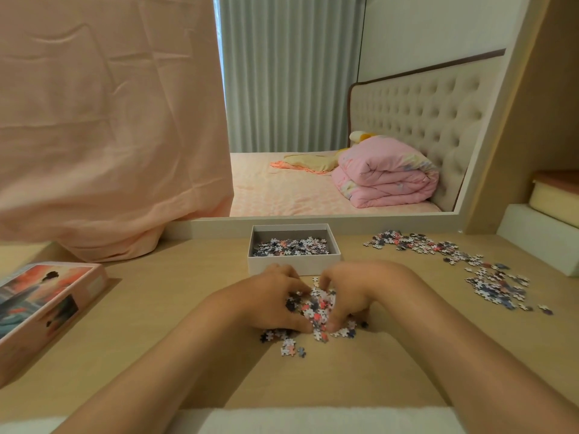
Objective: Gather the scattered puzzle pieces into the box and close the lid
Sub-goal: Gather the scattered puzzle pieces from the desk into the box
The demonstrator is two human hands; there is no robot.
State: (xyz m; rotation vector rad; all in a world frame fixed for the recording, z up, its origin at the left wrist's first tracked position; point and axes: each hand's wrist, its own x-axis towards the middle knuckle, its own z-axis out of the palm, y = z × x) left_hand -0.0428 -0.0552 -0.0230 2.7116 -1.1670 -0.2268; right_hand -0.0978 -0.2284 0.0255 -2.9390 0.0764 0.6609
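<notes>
Both hands meet at the centre of the pale wood-grain tabletop. The left hand and right hand are cupped toward each other, fingers curled inward round a heap of puzzle pieces, thumbs nearly meeting on the near side. The pieces are small, knobbed cardboard shapes in white, navy and coral. A few loose pieces lie flat on the wood at 6 o'clock from the heap.

At 12 o'clock, just beyond the fingertips, stands the box: rectangular, white matte card, open-topped, with a thin layer of sorted pieces on its floor. At 2 o'clock a long, ragged scatter of pieces trails across the table, well apart from the hands. At 9 o'clock the lid rests near the table's edge, pink-sided with a glossy printed picture. A creased peach cloth hangs at 10 o'clock.
</notes>
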